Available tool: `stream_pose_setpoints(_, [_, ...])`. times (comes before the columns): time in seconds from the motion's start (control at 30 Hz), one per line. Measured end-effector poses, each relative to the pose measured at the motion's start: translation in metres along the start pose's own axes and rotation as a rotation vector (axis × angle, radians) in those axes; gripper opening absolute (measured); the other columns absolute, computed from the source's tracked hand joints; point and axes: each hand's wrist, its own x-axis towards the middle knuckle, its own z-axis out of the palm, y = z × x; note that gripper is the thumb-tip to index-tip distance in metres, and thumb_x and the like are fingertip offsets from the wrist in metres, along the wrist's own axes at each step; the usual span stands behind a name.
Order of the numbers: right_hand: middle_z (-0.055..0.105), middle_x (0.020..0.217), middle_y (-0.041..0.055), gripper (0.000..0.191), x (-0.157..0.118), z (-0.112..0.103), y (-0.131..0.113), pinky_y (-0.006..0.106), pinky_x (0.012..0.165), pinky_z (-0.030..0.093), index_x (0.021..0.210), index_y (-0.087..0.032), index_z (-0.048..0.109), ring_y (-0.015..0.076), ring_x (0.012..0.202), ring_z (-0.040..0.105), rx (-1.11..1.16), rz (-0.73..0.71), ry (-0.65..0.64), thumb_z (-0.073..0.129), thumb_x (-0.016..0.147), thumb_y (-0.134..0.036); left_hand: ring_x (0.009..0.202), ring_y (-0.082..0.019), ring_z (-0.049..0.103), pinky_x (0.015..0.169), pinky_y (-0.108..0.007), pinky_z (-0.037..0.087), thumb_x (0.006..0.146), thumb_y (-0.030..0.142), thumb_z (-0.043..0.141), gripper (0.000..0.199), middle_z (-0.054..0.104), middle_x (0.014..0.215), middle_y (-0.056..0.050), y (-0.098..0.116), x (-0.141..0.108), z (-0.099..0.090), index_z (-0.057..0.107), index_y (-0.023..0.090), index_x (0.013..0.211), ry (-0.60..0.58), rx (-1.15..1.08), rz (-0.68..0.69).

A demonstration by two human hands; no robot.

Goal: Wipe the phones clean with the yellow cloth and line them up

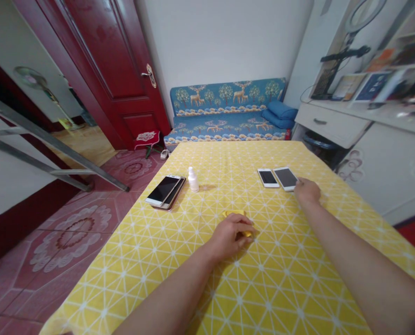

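Observation:
My left hand [232, 234] rests near the middle of the table, its fingers closed on a yellow cloth [234, 213] that pokes out behind and between them. Farther right, my right hand [307, 191] touches the near right corner of a white phone [286, 178] lying flat with a dark grey screen; its fingertips are partly hidden. A smaller white phone [268, 177] lies just left of that one. At the left, a white phone with a black screen [163, 190] lies on top of another phone [175, 197]. Beside them a small white spray bottle [193, 180] stands upright.
A yellow patterned tablecloth [151, 260] covers the table. Beyond its far edge is a blue sofa [224, 123]. A white cabinet [336, 123] stands at the right, a metal ladder [53, 142] and a red door [114, 60] at the left.

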Motion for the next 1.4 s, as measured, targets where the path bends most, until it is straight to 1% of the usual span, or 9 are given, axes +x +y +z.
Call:
stream_pose_setpoints(0.43, [0.059,0.108,0.0181,0.038,-0.031,0.000,-0.015,0.041,0.082,0.044,0.113,-0.012,0.066,0.0287,0.097,0.058,0.076,0.028,0.111,0.050,0.083,-0.030,0.104,-0.021,0.059,0.093,-0.037,0.047,0.082,0.021,0.062,0.024,0.066,0.110,-0.009,0.000,0.001,0.000,0.073,0.024,0.104,0.019,-0.055,0.011])
stream_pose_setpoints(0.57, [0.061,0.110,0.0166,0.045,-0.056,-0.001,-0.027,0.037,0.089,0.043,0.121,-0.008,0.058,0.0257,0.110,0.053,0.221,-0.002,0.186,0.042,0.083,-0.026,0.107,-0.024,0.057,0.093,-0.039,0.047,0.075,0.034,0.074,0.045,0.062,0.116,-0.010,0.009,0.000,-0.003,0.067,0.025,0.118,0.069,-0.152,-0.023])
stream_pose_setpoints(0.63, [0.064,0.104,0.0128,0.041,-0.084,-0.001,-0.042,0.033,0.084,0.046,0.113,-0.010,0.061,0.0216,0.099,0.058,0.335,-0.072,0.128,0.044,0.081,-0.030,0.112,-0.025,0.055,0.095,-0.040,0.047,0.074,0.040,0.074,0.052,0.059,0.120,-0.010,0.011,0.000,-0.007,0.063,0.026,0.124,0.150,-0.188,-0.024])
stream_pose_setpoints(0.7, [0.066,0.099,0.0102,0.037,-0.119,-0.003,-0.059,0.033,0.077,0.047,0.105,-0.013,0.063,0.0196,0.085,0.060,0.579,-0.151,-0.063,0.046,0.082,-0.037,0.110,-0.023,0.056,0.089,-0.038,0.049,0.082,0.040,0.065,0.043,0.059,0.120,-0.010,0.010,0.000,-0.014,0.063,0.026,0.123,0.278,-0.182,-0.046])
stream_pose_setpoints(0.8, [0.067,0.095,0.0063,0.036,-0.171,-0.017,-0.082,0.033,0.078,0.047,0.095,-0.019,0.066,0.0199,0.085,0.062,0.564,-0.346,-0.450,0.052,0.083,-0.049,0.106,-0.022,0.057,0.084,-0.036,0.050,0.089,0.035,0.056,0.030,0.061,0.113,-0.010,-0.002,-0.002,-0.029,0.066,0.024,0.115,0.528,-0.021,-0.110])
stream_pose_setpoints(1.0, [0.060,0.109,0.0049,0.049,-0.213,-0.042,-0.094,0.032,0.072,0.043,0.118,-0.028,0.062,0.0221,0.090,0.061,0.091,-0.589,-0.483,0.070,0.073,-0.046,0.107,-0.022,0.054,0.099,-0.039,0.040,0.090,0.029,0.050,0.025,0.064,0.108,-0.008,-0.027,-0.019,-0.081,0.069,0.022,0.105,0.841,0.488,-0.246])
stream_pose_setpoints(1.13, [0.058,0.113,0.0042,0.043,-0.212,-0.040,-0.091,0.031,0.071,0.042,0.120,-0.029,0.060,0.0207,0.090,0.061,0.034,-0.628,-0.467,0.066,0.078,-0.038,0.121,-0.028,0.044,0.105,-0.044,0.032,0.088,0.033,0.048,0.037,0.057,0.123,-0.013,-0.036,-0.034,-0.117,0.064,0.019,0.119,0.887,0.799,-0.522])
stream_pose_setpoints(1.27, [0.059,0.109,0.0024,0.033,-0.211,-0.036,-0.090,0.029,0.072,0.042,0.114,-0.031,0.064,0.0184,0.089,0.061,0.067,-0.607,-0.453,0.064,0.081,-0.035,0.136,-0.039,0.026,0.109,-0.060,0.018,0.086,0.046,0.049,0.060,0.047,0.135,-0.022,-0.047,-0.047,-0.140,0.049,0.013,0.135,0.821,0.967,-0.802])
stream_pose_setpoints(1.4, [0.060,0.105,0.0016,0.028,-0.210,-0.036,-0.091,0.028,0.073,0.042,0.109,-0.030,0.066,0.0174,0.088,0.060,0.102,-0.584,-0.460,0.064,0.081,-0.032,0.132,-0.041,0.035,0.107,-0.064,0.018,0.085,0.052,0.048,0.073,0.052,0.131,-0.026,-0.054,-0.049,-0.147,0.038,0.009,0.143,0.682,0.944,-0.908])
